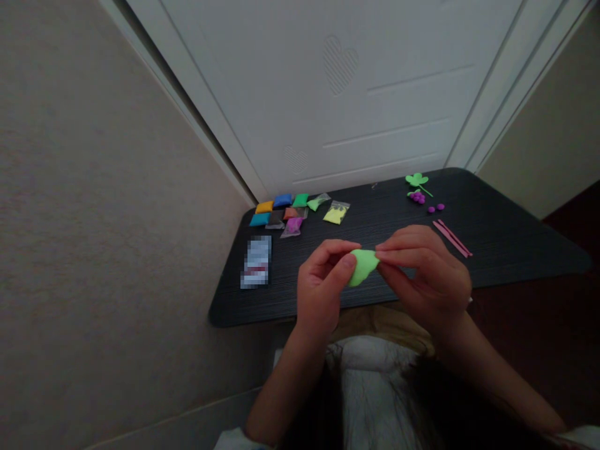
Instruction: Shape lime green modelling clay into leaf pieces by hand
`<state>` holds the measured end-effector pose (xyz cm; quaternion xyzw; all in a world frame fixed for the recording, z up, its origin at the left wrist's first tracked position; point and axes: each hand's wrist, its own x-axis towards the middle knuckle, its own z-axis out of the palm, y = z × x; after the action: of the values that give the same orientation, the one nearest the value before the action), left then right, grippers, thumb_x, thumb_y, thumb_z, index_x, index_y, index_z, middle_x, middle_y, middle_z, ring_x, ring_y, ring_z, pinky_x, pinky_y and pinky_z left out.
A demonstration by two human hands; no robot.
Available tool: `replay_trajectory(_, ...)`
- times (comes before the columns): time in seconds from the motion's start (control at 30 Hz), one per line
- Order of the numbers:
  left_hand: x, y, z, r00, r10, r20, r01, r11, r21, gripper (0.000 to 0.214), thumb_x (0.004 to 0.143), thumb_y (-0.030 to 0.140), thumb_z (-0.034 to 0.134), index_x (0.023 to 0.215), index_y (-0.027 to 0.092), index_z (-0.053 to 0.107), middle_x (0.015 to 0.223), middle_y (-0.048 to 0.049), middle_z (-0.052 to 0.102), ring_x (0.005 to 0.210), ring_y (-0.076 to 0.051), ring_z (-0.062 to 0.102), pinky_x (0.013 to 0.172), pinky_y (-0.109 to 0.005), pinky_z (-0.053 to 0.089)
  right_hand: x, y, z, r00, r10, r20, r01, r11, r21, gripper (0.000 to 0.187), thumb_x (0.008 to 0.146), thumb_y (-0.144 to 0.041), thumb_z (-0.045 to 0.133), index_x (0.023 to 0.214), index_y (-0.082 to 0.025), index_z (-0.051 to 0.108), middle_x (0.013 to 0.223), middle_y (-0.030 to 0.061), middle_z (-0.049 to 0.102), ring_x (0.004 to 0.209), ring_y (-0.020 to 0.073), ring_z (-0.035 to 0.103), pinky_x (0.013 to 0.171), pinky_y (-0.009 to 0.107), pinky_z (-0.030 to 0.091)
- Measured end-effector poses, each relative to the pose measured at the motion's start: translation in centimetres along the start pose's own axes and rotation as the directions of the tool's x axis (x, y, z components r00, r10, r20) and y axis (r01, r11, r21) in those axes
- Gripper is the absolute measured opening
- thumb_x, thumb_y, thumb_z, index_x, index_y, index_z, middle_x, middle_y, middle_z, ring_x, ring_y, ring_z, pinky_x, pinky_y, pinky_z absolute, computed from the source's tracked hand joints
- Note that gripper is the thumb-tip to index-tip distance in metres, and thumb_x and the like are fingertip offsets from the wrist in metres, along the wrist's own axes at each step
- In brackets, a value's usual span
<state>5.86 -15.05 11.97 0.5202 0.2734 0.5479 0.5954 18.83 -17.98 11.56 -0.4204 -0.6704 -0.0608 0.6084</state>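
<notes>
A flattened piece of light green modelling clay [363,267] is held up between my two hands, above the near side of the dark table. My left hand [323,281] grips its left edge between thumb and fingers. The clay's right tip is pinched by my right hand [424,272], with the fingertips closed together. At the far right lie a green clay clover shape [417,180] with a stem, a small cluster of purple clay balls [417,197] and two loose purple balls [435,208]. Pink modelling tools [452,239] rest to the right of my right hand.
Several packets of coloured clay, among them a blue packet [283,200] and a purple packet [293,226], lie at the back left of the dark table [375,224]. A yellow packet [336,212] sits near them. A blurred-out rectangular item [257,261] is at the left. A white door [300,94] stands behind.
</notes>
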Motion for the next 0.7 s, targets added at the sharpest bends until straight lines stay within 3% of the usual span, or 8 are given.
replay_trajectory(0.13,0.1,-0.3,-0.1,0.997,-0.080,0.016,0.081,0.993,-0.084,0.010,0.068,0.026,0.055,0.074,0.018,0.057,0.069,0.0013,0.052,0.057,-0.006,0.045,0.051,-0.018,0.036,0.1,-0.2,0.2,0.992,0.122,0.036,-0.123,0.992,0.017,0.016,0.068,-0.018,0.058,0.083,-0.023,0.058,0.081,0.0013,0.060,0.079,0.0158,0.055,0.071,0.033,0.044)
replay_trajectory(0.3,0.4,-0.9,-0.2,0.992,-0.122,0.026,0.124,0.980,-0.155,0.012,0.069,0.028,0.055,0.072,0.017,0.054,0.066,0.0020,0.050,0.056,-0.006,0.045,0.052,-0.018,0.036,0.3,-0.2,0.5,0.948,0.293,0.125,-0.302,0.952,0.060,0.013,0.072,-0.023,0.054,0.084,-0.021,0.057,0.080,0.0014,0.060,0.077,0.0145,0.055,0.070,0.030,0.044)
replay_trajectory(0.43,0.7,-1.2,-0.2,0.995,-0.102,-0.019,0.098,0.985,-0.144,0.016,0.069,0.033,0.054,0.072,0.017,0.055,0.065,0.0017,0.050,0.055,-0.006,0.045,0.051,-0.019,0.036,0.2,-0.1,0.7,0.929,0.325,0.175,-0.343,0.936,0.081,0.007,0.072,-0.025,0.054,0.076,-0.020,0.057,0.073,-0.0005,0.059,0.071,0.0123,0.055,0.066,0.027,0.043)
replay_trajectory(0.7,0.7,-1.4,-0.1,0.995,-0.071,-0.072,0.064,0.994,-0.093,0.024,0.071,0.039,0.049,0.069,0.017,0.056,0.064,0.0007,0.052,0.055,-0.007,0.046,0.052,-0.021,0.036,0.0,-0.4,1.2,0.907,0.383,0.173,-0.404,0.908,0.110,0.012,0.073,-0.028,0.052,0.081,-0.020,0.057,0.074,0.0000,0.059,0.070,0.0119,0.055,0.065,0.026,0.044)
